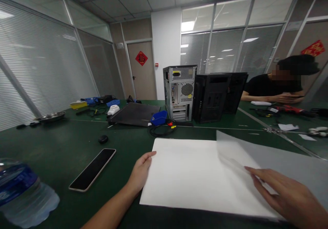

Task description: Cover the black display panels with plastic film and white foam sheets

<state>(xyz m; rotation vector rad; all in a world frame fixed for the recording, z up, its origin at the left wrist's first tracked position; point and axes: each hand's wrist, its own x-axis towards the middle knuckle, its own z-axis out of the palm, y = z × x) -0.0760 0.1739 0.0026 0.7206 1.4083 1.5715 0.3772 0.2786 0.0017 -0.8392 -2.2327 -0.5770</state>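
Observation:
A stack of large white paper (184,174) lies on the green table in front of me. My left hand (142,171) grips its left edge, thumb on top and the other fingers hidden beneath. A thin, see-through sheet (271,153) is lifted and folded over to the right, its free corner standing up. My right hand (279,188) holds this sheet near its turned part, fingers pressed together. Left of the paper lie a phone (92,170), screen up, and a small round black case (103,139).
A large water bottle (24,194) stands at the near left. Behind the paper are a blue object with a cable (159,118), a flat black panel (135,113), an open computer case (180,92) and a black case (212,97). A person (276,85) sits at the far right.

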